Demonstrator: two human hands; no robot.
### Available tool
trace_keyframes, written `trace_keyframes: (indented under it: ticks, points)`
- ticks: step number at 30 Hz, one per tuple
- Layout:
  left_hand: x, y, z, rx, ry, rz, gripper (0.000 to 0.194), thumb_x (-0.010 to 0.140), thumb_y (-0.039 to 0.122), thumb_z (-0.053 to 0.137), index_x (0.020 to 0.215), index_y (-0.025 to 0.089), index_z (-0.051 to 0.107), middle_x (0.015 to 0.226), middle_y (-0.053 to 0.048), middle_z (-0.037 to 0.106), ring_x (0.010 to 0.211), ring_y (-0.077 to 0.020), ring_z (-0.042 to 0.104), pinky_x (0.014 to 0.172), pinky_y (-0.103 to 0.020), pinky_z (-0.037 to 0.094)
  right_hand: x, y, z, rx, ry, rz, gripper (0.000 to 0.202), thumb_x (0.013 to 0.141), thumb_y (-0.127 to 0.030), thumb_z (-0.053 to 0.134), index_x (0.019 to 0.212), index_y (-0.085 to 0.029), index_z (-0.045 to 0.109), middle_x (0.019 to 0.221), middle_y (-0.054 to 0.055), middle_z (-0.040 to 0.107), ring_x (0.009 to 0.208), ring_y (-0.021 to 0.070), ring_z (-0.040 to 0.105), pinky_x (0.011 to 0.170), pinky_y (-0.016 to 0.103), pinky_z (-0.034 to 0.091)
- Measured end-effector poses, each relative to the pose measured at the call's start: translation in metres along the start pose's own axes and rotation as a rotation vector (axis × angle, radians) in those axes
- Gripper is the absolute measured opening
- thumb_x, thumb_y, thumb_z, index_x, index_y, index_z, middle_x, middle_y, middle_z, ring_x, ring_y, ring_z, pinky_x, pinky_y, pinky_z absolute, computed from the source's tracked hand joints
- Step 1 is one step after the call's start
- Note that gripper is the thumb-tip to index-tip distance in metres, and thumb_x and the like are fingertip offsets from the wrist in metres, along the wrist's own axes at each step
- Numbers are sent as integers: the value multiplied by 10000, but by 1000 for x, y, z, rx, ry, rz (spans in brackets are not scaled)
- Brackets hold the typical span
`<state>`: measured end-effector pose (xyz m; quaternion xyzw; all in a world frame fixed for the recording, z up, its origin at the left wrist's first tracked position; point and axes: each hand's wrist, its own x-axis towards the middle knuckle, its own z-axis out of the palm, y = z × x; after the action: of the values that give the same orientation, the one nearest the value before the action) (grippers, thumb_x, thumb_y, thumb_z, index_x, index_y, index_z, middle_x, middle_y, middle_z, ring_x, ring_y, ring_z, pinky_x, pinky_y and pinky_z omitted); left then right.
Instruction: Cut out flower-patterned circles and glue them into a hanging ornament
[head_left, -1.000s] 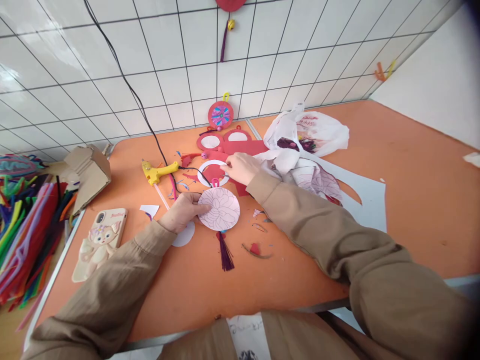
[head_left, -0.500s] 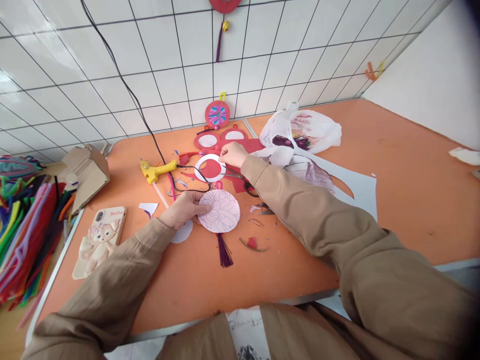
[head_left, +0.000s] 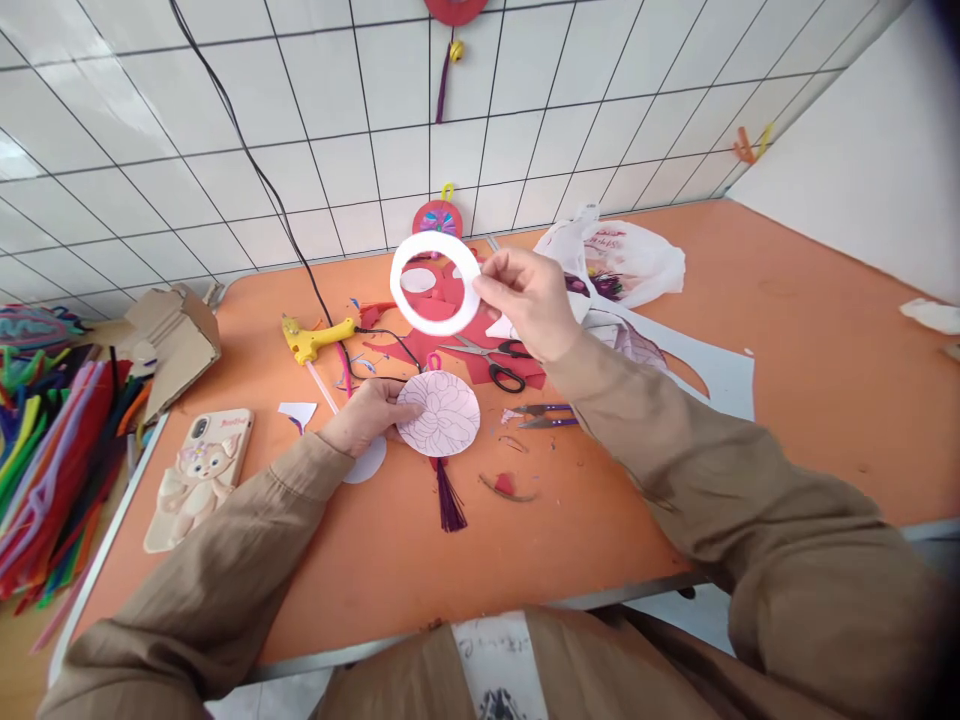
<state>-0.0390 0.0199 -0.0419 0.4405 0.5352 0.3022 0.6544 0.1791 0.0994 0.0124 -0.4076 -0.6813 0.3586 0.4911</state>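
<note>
My left hand (head_left: 375, 415) pinches the left edge of a round white paper disc (head_left: 442, 415) printed with a flower line pattern. A pink loop (head_left: 433, 362) stands at the disc's top and a dark purple tassel (head_left: 451, 500) hangs below it. Above the table, my right hand (head_left: 529, 298) grips a white paper ring (head_left: 403, 312) by its right side, between thumb and fingers. Through the ring show red paper pieces, one with a white oval. Black-handled scissors (head_left: 504, 378) lie under my right hand, with purple-handled thread snips (head_left: 544, 416) nearer me. A plain white disc (head_left: 367, 462) lies partly under my left hand.
A yellow glue gun (head_left: 319, 340) with its cord lies at left, a phone (head_left: 201, 475) in front of it. Cardboard (head_left: 176, 350) and coloured pipe cleaners (head_left: 56, 470) are further left. A white plastic bag (head_left: 637, 260) sits back right; a finished red pendant (head_left: 427, 212) leans on the tiled wall.
My right hand has lifted the white ring off the table, up and to the right, uncovering the scissors and snips. My left hand with the patterned disc has stayed almost still.
</note>
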Motion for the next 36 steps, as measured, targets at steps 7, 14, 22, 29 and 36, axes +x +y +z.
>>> trace_keyframes:
  ticks: [7,14,22,29,36]
  points:
    - [3,-3,0,41,78,111,407,500,390,934,766,134,764,673,-64,744,615,-194,661,564,-284,517,-70,18,7,137,-298,391,258,718,-398,702,703,-194,544,554,-29,545,499,102,485,477,249,362]
    - [1,1,2,30,55,36,580,488,415,943,953,118,766,673,-64,742,644,-219,695,545,-284,531,-74,36,15,-119,-211,291,149,729,-297,625,648,-202,545,574,-21,537,554,124,462,541,281,372]
    - [1,3,4,38,117,10,492,452,368,951,834,122,762,701,-68,747,693,-241,718,660,-365,609,-77,40,20,-201,-139,227,169,747,-280,625,648,-216,503,669,2,560,642,154,493,621,311,387]
    - [-1,5,7,32,131,40,491,395,365,974,767,126,760,683,-59,744,662,-221,703,646,-349,606,-75,42,19,-243,-134,168,160,741,-250,622,635,-214,507,710,18,591,681,162,515,616,302,383]
    - [0,3,5,29,121,74,496,404,377,973,774,123,763,692,-65,743,685,-234,706,678,-379,611,-72,45,20,-155,-176,196,167,743,-245,613,626,-221,495,571,-10,529,611,158,519,566,292,380]
